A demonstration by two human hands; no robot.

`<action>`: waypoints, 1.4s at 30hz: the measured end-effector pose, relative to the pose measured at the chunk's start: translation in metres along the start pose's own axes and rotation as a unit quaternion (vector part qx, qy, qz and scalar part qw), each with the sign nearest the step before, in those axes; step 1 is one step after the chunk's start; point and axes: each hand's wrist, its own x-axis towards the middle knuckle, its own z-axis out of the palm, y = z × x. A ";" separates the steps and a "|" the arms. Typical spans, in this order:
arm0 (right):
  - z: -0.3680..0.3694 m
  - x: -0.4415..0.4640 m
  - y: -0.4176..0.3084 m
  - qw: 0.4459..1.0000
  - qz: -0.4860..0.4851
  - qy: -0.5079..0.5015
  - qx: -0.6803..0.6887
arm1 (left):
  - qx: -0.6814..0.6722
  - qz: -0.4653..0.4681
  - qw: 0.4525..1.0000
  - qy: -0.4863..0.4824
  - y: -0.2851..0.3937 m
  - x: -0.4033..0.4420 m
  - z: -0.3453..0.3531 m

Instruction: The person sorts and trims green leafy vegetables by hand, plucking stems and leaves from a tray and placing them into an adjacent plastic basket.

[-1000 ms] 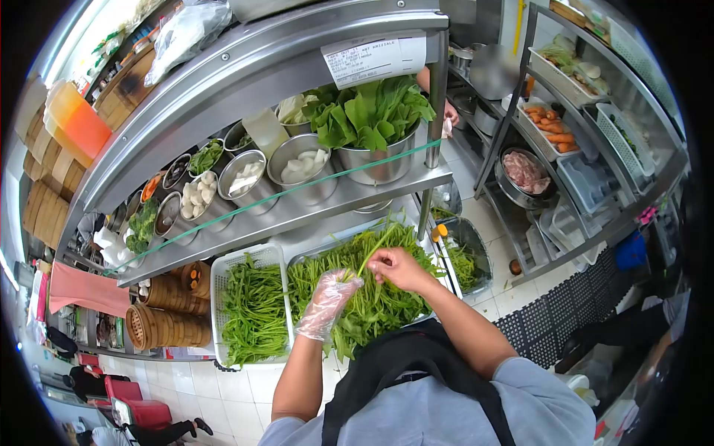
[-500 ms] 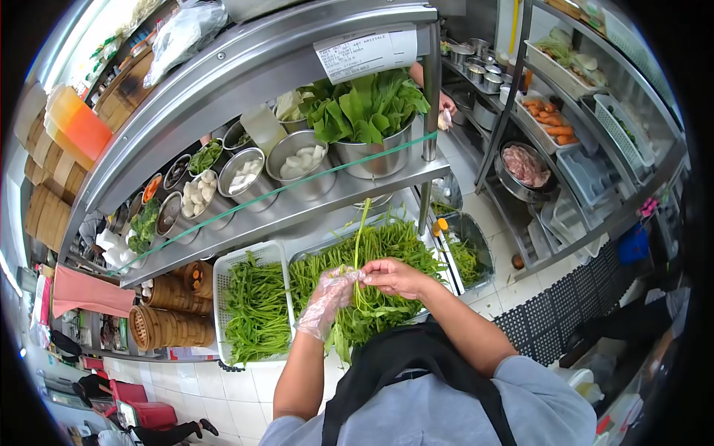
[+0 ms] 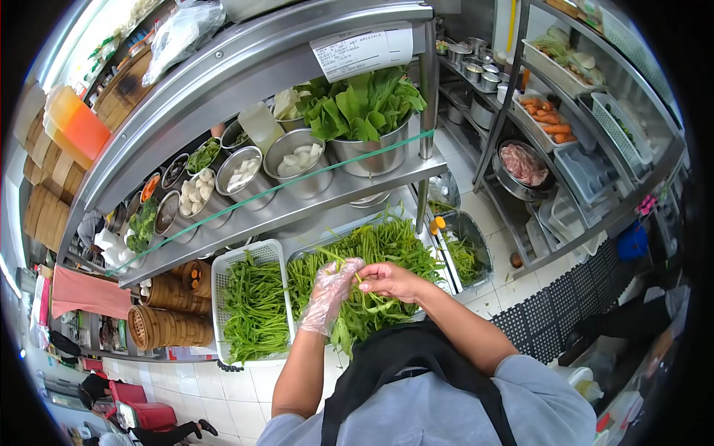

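Observation:
My left hand (image 3: pixel 335 286), in a clear plastic glove, is closed around green stems that look like water spinach (image 3: pixel 333 262). Bare fingers of my right hand (image 3: pixel 388 282) pinch a stem just beside the glove. Both hands are over a wide tray heaped with long leafy water spinach (image 3: pixel 394 249), and leaves hang down below them. To the left, a white perforated basket (image 3: pixel 220 297) holds cut lengths of green stems (image 3: pixel 256 305).
Above the tray runs a steel shelf (image 3: pixel 312 195) with metal pots of greens and pale pieces. Bamboo steamers (image 3: pixel 167 327) stand at the left. A bin (image 3: pixel 480 256) with green scraps is right of the tray. Further right are a rack with carrots (image 3: pixel 547 119) and a black mat (image 3: pixel 550 316).
The long stem that stood up above my hands no longer rises there; stems now lie lower around the glove. Another person's hand at the upper right has left view.

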 end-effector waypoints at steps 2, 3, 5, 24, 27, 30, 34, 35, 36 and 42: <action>-0.002 0.000 0.001 1.000 0.000 0.002 -0.022 | 0.025 0.017 0.998 0.049 0.001 0.000 0.003; 0.000 -0.001 -0.001 1.000 0.001 0.001 -0.022 | 0.025 0.018 0.998 0.050 0.005 0.000 0.003; 0.003 -0.005 -0.006 1.000 0.016 0.014 0.022 | 0.064 -0.016 0.997 0.033 0.010 -0.002 0.001; -0.019 0.011 0.022 0.880 -0.167 0.288 -0.339 | 0.191 0.084 0.977 0.044 -0.006 -0.008 -0.008; -0.015 0.008 0.005 0.946 -0.142 0.253 -0.143 | 0.344 0.018 0.937 -0.058 0.002 -0.015 -0.011; -0.010 0.012 -0.003 0.941 -0.196 0.210 -0.178 | 0.409 -0.024 0.908 -0.089 0.001 -0.016 -0.011; -0.011 0.017 0.005 0.931 -0.248 0.165 -0.211 | 0.337 0.006 0.939 -0.069 0.008 -0.027 0.016; -0.012 0.016 0.002 0.934 -0.221 0.158 -0.234 | 0.268 0.013 0.963 -0.036 0.010 -0.024 0.023; -0.004 0.005 -0.010 0.942 -0.183 0.155 -0.236 | 0.240 -0.003 0.971 -0.005 0.006 -0.018 0.019; -0.017 0.005 -0.008 0.929 -0.240 0.148 -0.240 | 0.238 0.026 0.971 -0.004 -0.012 0.012 0.003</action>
